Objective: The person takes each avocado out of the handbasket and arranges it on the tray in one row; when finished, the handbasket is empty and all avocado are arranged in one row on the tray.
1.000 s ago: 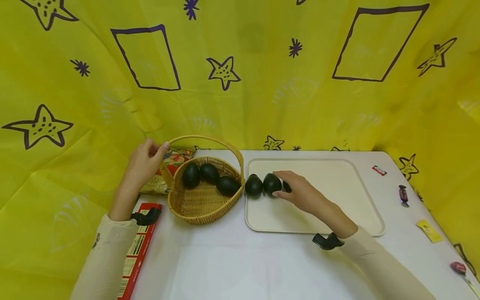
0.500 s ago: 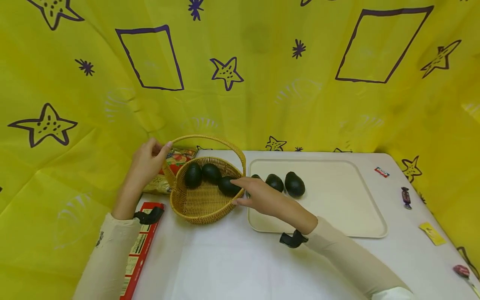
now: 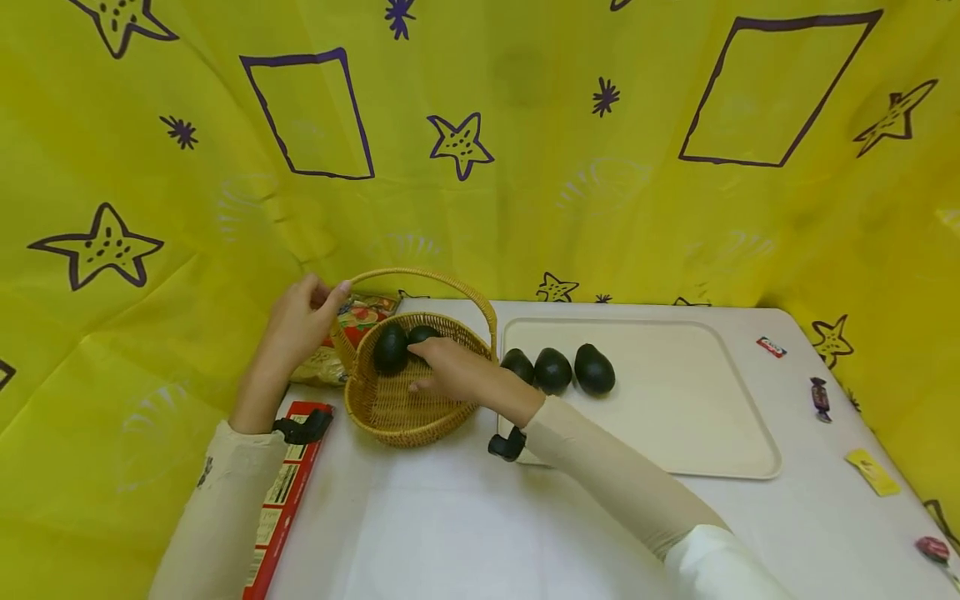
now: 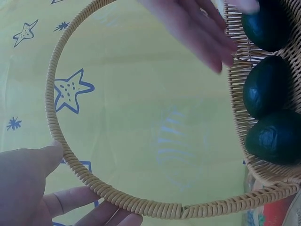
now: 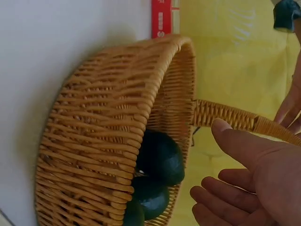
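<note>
My left hand (image 3: 300, 321) holds the handle (image 3: 480, 304) of a wicker basket (image 3: 405, 435), thumb on one side and fingers on the other in the left wrist view. Three dark green avocados (image 4: 270, 87) lie inside the basket. In the head view, my right hand (image 3: 457, 371) reaches over the basket's right side and covers one of them, its fingertips overlapping the back avocado (image 3: 422, 334). The right wrist view shows its fingers loosely bent with nothing between them. Three more avocados (image 3: 552, 371) sit in a row at the left of a cream tray (image 3: 675, 433).
A long red box (image 3: 281, 508) lies on the left of the white table, with colourful packets (image 3: 367, 310) behind the basket. Small wrapped sweets (image 3: 821, 400) and a lollipop (image 3: 932, 548) lie along the right edge. A yellow patterned cloth (image 3: 525, 225) hangs at the back.
My right hand has left the avocados on the tray and moved left, without one, to over the basket. The left hand keeps its hold on the handle.
</note>
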`<action>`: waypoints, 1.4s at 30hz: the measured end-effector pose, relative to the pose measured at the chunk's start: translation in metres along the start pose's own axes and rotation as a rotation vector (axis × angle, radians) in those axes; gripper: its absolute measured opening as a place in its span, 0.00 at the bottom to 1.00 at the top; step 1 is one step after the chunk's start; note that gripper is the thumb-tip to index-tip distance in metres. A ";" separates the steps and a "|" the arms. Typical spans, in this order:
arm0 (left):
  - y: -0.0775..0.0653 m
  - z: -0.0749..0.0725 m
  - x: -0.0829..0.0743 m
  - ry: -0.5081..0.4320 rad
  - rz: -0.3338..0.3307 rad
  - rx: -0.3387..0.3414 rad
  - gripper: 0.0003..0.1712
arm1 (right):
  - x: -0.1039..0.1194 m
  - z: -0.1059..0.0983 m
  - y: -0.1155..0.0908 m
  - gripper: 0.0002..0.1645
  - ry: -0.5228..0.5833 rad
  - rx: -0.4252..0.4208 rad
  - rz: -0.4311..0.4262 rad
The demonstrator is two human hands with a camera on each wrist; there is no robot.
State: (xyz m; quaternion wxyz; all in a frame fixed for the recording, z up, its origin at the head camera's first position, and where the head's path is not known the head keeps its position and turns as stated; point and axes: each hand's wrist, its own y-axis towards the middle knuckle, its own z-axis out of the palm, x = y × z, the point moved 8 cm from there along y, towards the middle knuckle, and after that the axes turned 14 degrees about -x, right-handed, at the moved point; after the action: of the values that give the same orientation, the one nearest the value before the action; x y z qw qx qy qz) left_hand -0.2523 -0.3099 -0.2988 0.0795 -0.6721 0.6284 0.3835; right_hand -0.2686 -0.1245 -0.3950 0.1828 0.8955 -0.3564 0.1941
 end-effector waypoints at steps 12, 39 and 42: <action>0.000 -0.001 -0.001 -0.009 -0.011 -0.011 0.36 | -0.010 0.022 0.049 0.42 -0.029 0.044 0.093; 0.002 0.003 -0.006 -0.018 0.019 -0.019 0.32 | -0.006 0.071 0.063 0.36 -0.244 0.172 0.164; 0.001 0.002 -0.005 -0.018 0.017 -0.020 0.32 | -0.004 0.071 0.063 0.35 -0.218 0.174 0.177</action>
State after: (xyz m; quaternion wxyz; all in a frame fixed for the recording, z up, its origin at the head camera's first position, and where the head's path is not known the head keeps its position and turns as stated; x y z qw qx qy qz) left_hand -0.2538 -0.3047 -0.2967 0.0753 -0.6639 0.6296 0.3965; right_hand -0.3001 -0.1979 -0.4462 0.0468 0.8888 -0.4335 0.1413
